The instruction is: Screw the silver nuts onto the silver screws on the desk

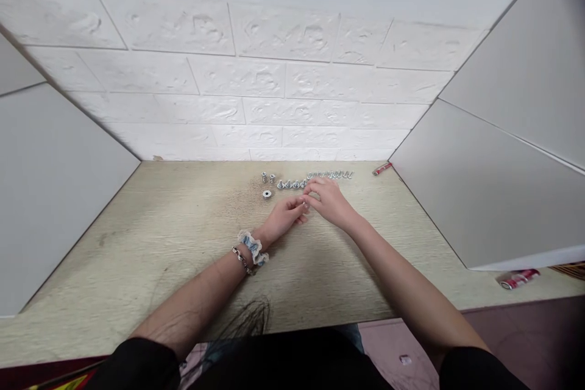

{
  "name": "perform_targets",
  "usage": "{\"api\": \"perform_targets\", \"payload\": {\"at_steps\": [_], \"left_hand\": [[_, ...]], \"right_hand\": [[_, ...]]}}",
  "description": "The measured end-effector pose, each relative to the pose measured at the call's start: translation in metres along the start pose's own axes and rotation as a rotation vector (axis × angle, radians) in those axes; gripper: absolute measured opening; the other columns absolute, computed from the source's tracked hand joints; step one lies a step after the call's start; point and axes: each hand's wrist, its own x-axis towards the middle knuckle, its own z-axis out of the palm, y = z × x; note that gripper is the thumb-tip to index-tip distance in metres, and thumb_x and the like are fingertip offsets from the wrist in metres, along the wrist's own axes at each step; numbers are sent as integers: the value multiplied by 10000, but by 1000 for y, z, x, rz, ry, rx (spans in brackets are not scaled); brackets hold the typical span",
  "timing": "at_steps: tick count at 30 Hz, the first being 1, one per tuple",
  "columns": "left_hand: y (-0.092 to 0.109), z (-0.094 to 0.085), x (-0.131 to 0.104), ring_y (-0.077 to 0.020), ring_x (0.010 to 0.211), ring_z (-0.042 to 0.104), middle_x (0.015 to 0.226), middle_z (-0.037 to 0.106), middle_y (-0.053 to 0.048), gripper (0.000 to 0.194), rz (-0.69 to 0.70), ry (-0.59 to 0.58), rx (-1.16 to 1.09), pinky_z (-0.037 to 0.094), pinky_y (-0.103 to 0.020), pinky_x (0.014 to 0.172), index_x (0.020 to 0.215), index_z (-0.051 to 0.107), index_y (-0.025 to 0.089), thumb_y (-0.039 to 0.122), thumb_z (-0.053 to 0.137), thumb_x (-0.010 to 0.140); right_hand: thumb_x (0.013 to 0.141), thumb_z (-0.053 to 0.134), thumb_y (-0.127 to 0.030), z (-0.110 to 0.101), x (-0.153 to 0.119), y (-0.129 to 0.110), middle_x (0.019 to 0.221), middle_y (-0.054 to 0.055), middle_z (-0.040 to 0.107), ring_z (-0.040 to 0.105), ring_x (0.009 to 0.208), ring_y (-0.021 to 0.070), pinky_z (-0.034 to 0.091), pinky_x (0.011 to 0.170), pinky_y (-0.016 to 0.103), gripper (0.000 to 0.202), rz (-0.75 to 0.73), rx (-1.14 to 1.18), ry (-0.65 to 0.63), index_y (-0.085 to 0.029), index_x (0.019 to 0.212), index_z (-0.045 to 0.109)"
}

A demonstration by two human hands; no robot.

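My left hand [284, 218] and my right hand [328, 200] meet over the table, their fingertips pinched together. Whatever small thing is between them is too tiny and covered to name. Just beyond my fingers stands a short row of silver flanged screws [287, 184], its right end partly hidden by my right hand. Behind that lies a longer row of small silver metal pieces [340, 175]. Two upright screws [264, 177] stand to the left at the back. A round silver washer-like piece with a dark centre [267, 194] lies in front of them.
The pale wooden table [137, 244] ends at a white brick-patterned wall [260, 109]. Grey-white panels [68, 195] flank it on both sides. One red cylinder [382, 169] lies by the right panel; another red cylinder [520, 279] lies near the front right edge.
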Motion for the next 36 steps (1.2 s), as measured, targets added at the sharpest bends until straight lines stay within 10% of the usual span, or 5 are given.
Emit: {"api": "perform_targets", "payload": {"at_steps": [7, 12, 16, 30, 36], "left_hand": [[-4, 5, -9, -77, 486, 357, 479, 405, 39, 281, 229, -55, 650, 267, -239, 496, 521, 450, 151, 282, 490, 767], [-6, 7, -10, -141, 684, 541, 722, 625, -30, 204, 408, -148, 810, 409, -261, 639, 735, 591, 133, 198, 411, 807], [-6, 7, -11, -223, 1031, 555, 1122, 615, -128, 311, 453, -105, 852, 437, -337, 873, 1081, 561, 107, 207, 400, 835], [-10, 7, -12, -262, 1214, 444, 1285, 520, -130, 402, 400, -52, 770, 349, -397, 1016, 1194, 513, 129, 184, 441, 803], [-15, -1, -1, -228, 840, 604, 855, 682, -89, 194, 240, 28, 588, 462, -329, 761, 843, 635, 111, 208, 488, 761]], "right_hand": [[831, 534, -369, 13, 32, -23, 1127, 35, 581, 481, 1053, 207, 254, 972, 441, 185, -167, -57, 8, -263, 910, 663], [815, 564, -340, 36, 57, -38, 1227, 72, 528, 418, 1154, 255, 146, 1021, 592, 189, -204, -289, -163, -245, 940, 668], [797, 589, -300, 52, 67, -41, 1244, 93, 516, 421, 1143, 265, 93, 1033, 639, 175, -240, -454, -201, -218, 930, 668], [806, 542, -236, 60, 69, -43, 1140, 103, 572, 474, 1064, 260, 94, 1028, 670, 130, -241, -456, -202, -179, 864, 644], [816, 515, -265, 44, 63, -42, 1066, 73, 605, 493, 1041, 233, 51, 1048, 623, 128, -207, -323, -22, -193, 882, 598]]}}
